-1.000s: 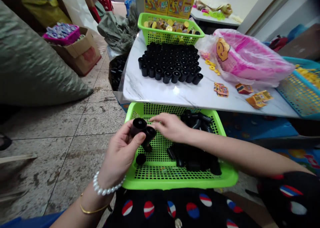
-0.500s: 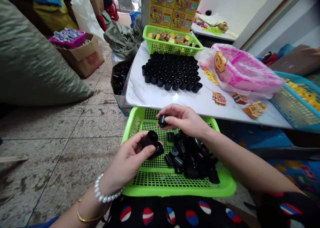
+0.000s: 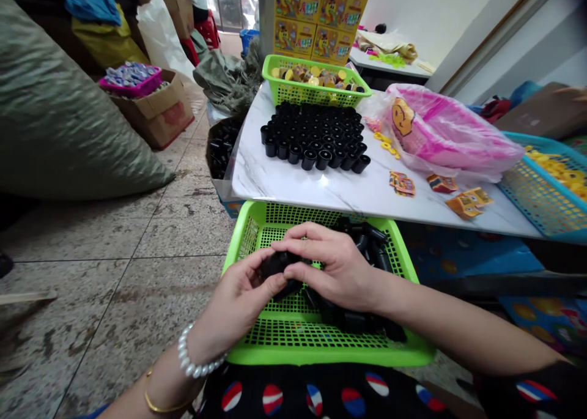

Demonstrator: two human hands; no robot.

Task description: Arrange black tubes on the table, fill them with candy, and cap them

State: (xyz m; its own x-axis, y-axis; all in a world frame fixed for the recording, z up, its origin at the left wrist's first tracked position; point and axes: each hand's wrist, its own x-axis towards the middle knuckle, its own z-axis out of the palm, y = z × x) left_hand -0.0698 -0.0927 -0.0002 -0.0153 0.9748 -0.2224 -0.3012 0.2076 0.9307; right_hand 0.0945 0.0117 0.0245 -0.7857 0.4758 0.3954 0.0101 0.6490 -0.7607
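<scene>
My left hand [image 3: 236, 300] is wrapped round black plastic cylinders [image 3: 276, 263] above the green mesh basket [image 3: 328, 358]. My right hand [image 3: 328, 263] closes over them from the other side, its fingers curled and touching the left thumb. The cylinder that the right hand brought is mostly hidden between both hands. In the right part of the basket, under my right hand and forearm, lies a heap of loose black cylinders [image 3: 358, 321]. Beyond the basket, black cylinders [image 3: 316, 131] stand upright in close rows on the white table [image 3: 284, 183].
A green basket [image 3: 316, 95] of yellow-capped pieces stands behind the rows. To the right are a pink basket in clear plastic [image 3: 458, 131], small printed packets [image 3: 468, 202] and a blue basket [image 3: 532, 199] of yellow parts. A large sack [image 3: 68, 113] leans at left.
My right hand has moved down and left with its black cylinder and met the left hand. Its fingers now cover the pieces the left hand holds.
</scene>
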